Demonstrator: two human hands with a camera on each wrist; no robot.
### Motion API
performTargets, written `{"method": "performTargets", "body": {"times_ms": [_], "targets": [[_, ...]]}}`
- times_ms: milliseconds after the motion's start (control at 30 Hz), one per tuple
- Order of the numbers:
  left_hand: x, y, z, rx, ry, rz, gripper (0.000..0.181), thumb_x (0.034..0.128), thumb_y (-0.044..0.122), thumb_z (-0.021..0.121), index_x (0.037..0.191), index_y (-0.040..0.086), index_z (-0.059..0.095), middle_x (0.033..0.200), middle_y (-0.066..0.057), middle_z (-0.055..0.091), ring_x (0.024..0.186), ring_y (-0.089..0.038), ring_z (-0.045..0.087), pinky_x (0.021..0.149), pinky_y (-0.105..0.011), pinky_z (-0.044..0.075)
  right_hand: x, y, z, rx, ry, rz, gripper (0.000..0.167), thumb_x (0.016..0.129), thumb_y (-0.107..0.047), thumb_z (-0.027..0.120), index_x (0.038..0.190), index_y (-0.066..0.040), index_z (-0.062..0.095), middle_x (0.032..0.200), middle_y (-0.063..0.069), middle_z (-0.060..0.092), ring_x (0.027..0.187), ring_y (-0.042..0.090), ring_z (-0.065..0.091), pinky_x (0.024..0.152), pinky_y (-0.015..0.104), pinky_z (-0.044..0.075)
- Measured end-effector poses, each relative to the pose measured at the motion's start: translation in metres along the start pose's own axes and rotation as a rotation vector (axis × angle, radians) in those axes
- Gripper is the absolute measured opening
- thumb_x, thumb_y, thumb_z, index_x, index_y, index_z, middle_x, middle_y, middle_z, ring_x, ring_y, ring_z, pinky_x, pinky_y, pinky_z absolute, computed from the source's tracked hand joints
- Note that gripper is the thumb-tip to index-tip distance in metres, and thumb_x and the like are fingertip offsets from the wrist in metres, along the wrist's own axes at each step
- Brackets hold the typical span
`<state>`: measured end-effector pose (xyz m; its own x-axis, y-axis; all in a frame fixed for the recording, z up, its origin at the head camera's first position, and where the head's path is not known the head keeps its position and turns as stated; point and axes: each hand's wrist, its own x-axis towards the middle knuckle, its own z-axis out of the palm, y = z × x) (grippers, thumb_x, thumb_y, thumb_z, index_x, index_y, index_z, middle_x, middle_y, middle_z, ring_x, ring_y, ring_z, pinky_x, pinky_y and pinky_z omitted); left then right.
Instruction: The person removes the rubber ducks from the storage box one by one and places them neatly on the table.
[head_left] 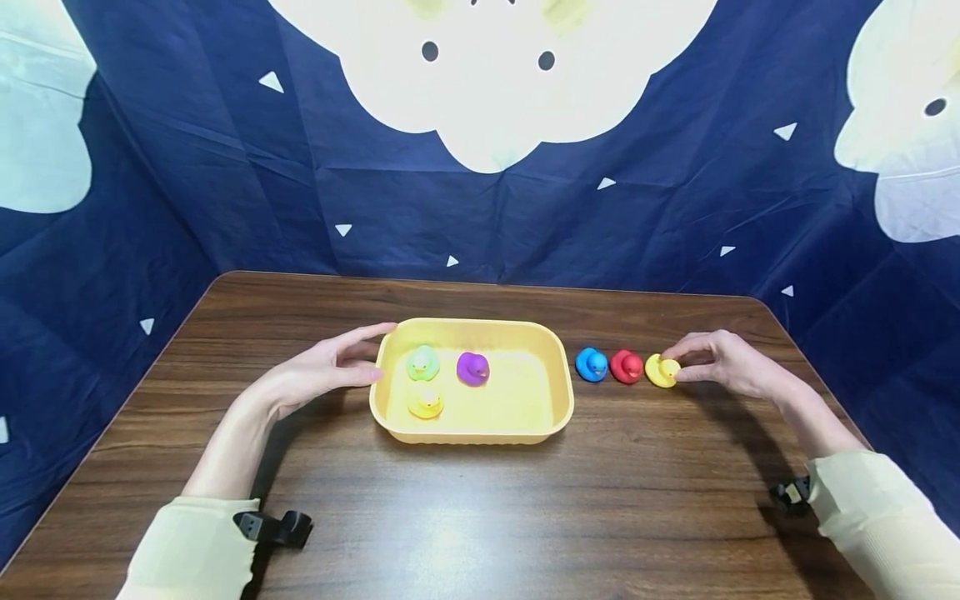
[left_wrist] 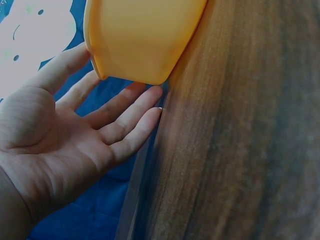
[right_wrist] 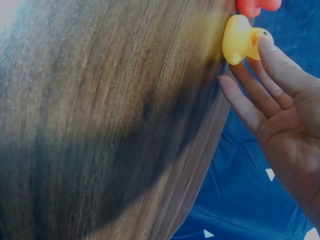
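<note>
At the left end of a yellow tray (head_left: 468,438), my left hand (head_left: 318,371) touches the rim with thumb and fingertips, its fingers nearly straight. The left wrist view has the same hand (left_wrist: 70,130) against the tray's end wall (left_wrist: 140,45). A green duck (head_left: 423,364), a purple duck (head_left: 473,368) and a yellow duck (head_left: 426,402) sit inside the tray. My right hand (head_left: 731,364) pinches another yellow duck (head_left: 660,372) at the right end of a row; in the right wrist view, the thumb of that hand (right_wrist: 290,110) is on the duck's (right_wrist: 237,41) head.
Between the tray and the right hand, a blue duck (head_left: 592,365) and a red duck (head_left: 626,367) stand on the brown wooden table (head_left: 465,517). A dark blue cloth (head_left: 405,208) with white shapes hangs behind and at both sides.
</note>
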<state>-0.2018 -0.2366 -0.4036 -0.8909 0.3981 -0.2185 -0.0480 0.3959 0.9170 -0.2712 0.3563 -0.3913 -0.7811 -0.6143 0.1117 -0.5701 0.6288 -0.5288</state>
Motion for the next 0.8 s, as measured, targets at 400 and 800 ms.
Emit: {"method": "performTargets", "body": {"times_ms": [400, 800], "targets": [[-0.002, -0.001, 0.0, -0.024, -0.007, 0.038, 0.069, 0.0984, 0.02, 0.068, 0.159, 0.026, 0.036, 0.155, -0.019, 0.049, 0.144, -0.036, 0.046, 0.102, -0.027, 0.048, -0.003, -0.009, -0.006, -0.006, 0.024, 0.119, 0.034, 0.086, -0.013, 0.083, 0.119, -0.007, 0.076, 0.111, 0.011, 0.077, 0.099, -0.005, 0.065, 0.082, 0.013, 0.052], [-0.001, -0.001, 0.0, -0.012, -0.006, 0.033, 0.069, 0.0984, 0.021, 0.068, 0.159, 0.028, 0.036, 0.155, -0.018, 0.049, 0.143, -0.036, 0.047, 0.104, -0.03, 0.047, 0.003, -0.028, -0.006, -0.048, 0.318, 0.228, 0.031, 0.096, -0.025, 0.074, 0.124, -0.01, 0.072, 0.117, 0.018, 0.074, 0.089, -0.017, 0.061, 0.076, 0.005, 0.047]]}}
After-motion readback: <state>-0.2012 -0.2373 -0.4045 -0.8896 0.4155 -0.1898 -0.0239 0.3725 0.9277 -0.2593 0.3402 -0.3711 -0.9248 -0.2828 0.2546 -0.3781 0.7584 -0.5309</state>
